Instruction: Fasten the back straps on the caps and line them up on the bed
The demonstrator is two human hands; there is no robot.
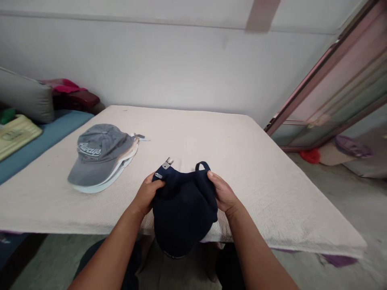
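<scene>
Cloth-covered desk point(187, 133) by pale wall point(181, 64), unbuckled navy cap point(183, 209) in the grip of left hand point(148, 192) and right hand point(222, 192)

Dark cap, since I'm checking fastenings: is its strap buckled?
No, the strap and buckle sit apart, on opposite sides of the cap.

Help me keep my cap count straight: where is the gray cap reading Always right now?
In the head view, the gray cap lies on the left of the pale cloth, atop at least one lighter cap and left of the navy cap.
</scene>
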